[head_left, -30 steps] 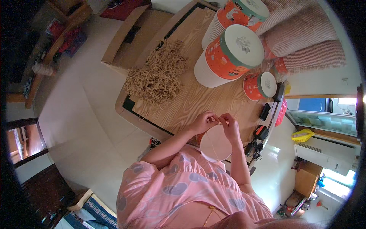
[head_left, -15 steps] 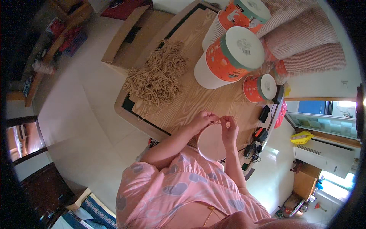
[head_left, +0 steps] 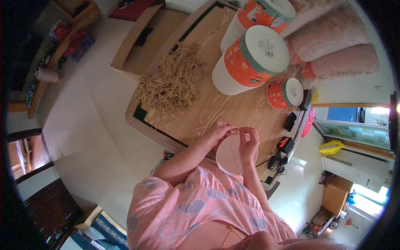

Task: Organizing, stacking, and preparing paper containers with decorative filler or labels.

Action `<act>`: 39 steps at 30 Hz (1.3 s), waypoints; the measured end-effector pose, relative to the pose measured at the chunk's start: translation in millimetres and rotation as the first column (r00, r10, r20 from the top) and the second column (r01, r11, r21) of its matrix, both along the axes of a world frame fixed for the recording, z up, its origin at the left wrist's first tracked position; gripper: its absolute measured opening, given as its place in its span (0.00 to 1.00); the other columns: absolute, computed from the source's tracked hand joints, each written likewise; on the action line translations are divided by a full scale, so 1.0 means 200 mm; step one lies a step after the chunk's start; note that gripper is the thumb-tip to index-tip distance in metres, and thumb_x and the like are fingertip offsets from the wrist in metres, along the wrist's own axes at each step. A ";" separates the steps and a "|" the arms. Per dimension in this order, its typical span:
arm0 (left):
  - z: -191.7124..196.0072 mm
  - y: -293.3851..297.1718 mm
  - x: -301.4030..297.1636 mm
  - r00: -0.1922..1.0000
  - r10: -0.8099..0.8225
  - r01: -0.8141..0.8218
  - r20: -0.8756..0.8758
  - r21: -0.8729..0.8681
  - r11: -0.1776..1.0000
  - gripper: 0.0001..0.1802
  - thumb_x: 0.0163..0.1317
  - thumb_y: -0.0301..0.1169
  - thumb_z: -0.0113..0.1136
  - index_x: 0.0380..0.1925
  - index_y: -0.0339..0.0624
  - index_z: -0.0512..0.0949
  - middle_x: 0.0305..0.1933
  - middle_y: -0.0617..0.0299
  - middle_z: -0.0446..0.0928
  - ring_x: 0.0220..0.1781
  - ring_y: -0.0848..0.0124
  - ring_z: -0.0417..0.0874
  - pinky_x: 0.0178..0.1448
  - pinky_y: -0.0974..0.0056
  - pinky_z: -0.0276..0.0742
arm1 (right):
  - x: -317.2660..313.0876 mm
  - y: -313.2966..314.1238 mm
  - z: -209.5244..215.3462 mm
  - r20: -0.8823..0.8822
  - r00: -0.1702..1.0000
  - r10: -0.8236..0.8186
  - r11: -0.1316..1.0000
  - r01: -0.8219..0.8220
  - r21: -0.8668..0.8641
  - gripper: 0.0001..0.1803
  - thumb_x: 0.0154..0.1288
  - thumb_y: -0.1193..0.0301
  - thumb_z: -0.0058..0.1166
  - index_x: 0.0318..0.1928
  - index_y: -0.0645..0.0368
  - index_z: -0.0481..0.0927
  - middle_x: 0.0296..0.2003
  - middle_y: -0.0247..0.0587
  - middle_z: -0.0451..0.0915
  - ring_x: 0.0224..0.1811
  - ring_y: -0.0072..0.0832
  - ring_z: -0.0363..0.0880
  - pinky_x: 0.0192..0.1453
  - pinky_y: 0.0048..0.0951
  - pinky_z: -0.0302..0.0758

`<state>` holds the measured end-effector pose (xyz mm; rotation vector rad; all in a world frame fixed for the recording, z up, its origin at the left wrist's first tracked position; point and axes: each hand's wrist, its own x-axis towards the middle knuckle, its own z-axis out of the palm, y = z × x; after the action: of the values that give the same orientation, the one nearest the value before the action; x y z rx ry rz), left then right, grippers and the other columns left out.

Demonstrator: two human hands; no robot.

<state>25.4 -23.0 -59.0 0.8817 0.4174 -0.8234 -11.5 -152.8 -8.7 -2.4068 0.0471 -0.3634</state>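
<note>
The wood-grained table (head_left: 214,109) bears tangled tan cords (head_left: 171,81); stacked buckets (head_left: 246,62); a smaller orange tub (head_left: 276,94); black devices (head_left: 290,122).

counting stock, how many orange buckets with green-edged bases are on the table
3: the large front bucket, the bucket behind it at the picture's top edge, and the small bucket, lower right of both. More may be nested; the held container hides its far side.

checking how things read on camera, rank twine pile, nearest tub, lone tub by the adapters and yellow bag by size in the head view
1. twine pile
2. nearest tub and lone tub: unsure, camera nearness differs
3. yellow bag
</note>
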 end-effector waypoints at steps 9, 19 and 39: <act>0.00 -0.01 0.00 0.998 -0.009 0.003 0.058 0.094 0.996 0.07 0.57 0.33 0.58 0.32 0.42 0.79 0.29 0.65 0.77 0.29 0.77 0.76 0.33 0.71 0.73 | 0.01 -0.03 -0.02 -0.093 0.995 -0.048 0.994 0.057 0.097 0.03 0.54 0.74 0.56 0.30 0.59 0.77 0.29 0.39 0.77 0.36 0.36 0.74 0.45 0.34 0.66; -0.11 -0.02 0.02 0.791 -0.057 -0.113 0.610 0.236 0.965 0.18 0.54 0.28 0.62 0.43 0.39 0.69 0.34 0.62 0.77 0.37 0.75 0.78 0.41 0.71 0.74 | 0.12 -0.09 -0.02 -0.297 0.952 0.072 0.973 -0.001 0.232 0.05 0.57 0.74 0.53 0.31 0.63 0.77 0.27 0.46 0.80 0.30 0.35 0.79 0.36 0.31 0.73; -0.13 0.05 0.03 0.958 0.039 -0.068 0.283 0.093 0.993 0.08 0.52 0.18 0.51 0.33 0.41 0.70 0.30 0.63 0.73 0.32 0.68 0.78 0.37 0.63 0.77 | 0.13 -0.09 -0.09 -0.393 0.915 0.092 0.911 0.082 0.404 0.05 0.64 0.72 0.47 0.35 0.61 0.72 0.23 0.37 0.76 0.26 0.22 0.77 0.29 0.24 0.72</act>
<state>31.4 -12.7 -85.6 1.0613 0.2339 -0.6192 15.2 -171.7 -27.6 -2.0169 0.2774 0.1481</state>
